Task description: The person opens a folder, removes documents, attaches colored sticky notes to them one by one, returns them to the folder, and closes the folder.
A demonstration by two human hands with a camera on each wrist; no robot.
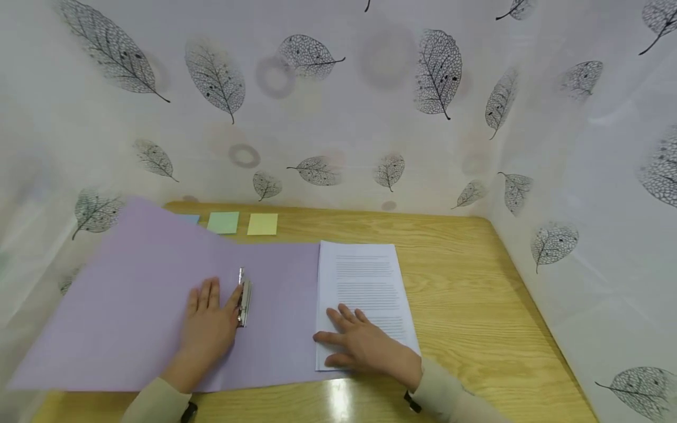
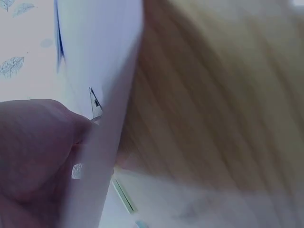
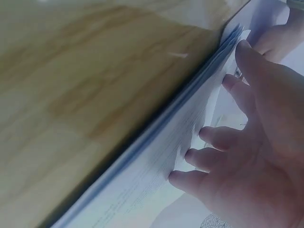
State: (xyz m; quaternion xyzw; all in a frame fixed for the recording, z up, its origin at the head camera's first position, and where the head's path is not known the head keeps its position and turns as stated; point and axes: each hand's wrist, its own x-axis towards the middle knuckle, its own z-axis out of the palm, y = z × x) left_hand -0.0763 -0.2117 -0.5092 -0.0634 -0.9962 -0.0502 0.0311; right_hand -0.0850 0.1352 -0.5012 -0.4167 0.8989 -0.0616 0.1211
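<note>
On the worktop: unfolded purple folder, metal clip inside.
Left hand: fingers extended by the clip, holding nothing.
Right hand: fingers spread on printed pages, holding none.

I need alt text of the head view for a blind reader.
A person's left hand lies on an open purple folder, by its metal clip; the right hand rests on printed sheets at the right. Sticky notes lie beyond on the wooden table.
</note>
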